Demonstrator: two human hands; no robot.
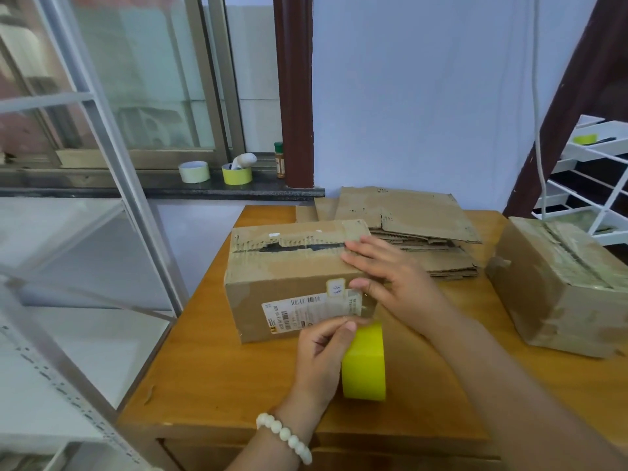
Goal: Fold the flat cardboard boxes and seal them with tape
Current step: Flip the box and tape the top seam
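A folded cardboard box [289, 266] stands in the middle of the desk [221, 368], its top seam facing up, with the right hand [384, 277] laid on its right end, fingers [360, 248] straight and pressed flat on the top and the thumb on the front face. The left hand [323, 358], just in front of the box, grips a yellow tape roll [365, 368] with curled fingers. A stack of flat cardboard [407, 226] lies behind, and a taped box [557, 283] sits at the right.

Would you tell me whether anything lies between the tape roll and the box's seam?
Only the right hand, resting flat over the right end of the seam. The left hand holds the tape roll before the box; the rest of the seam lies bare.
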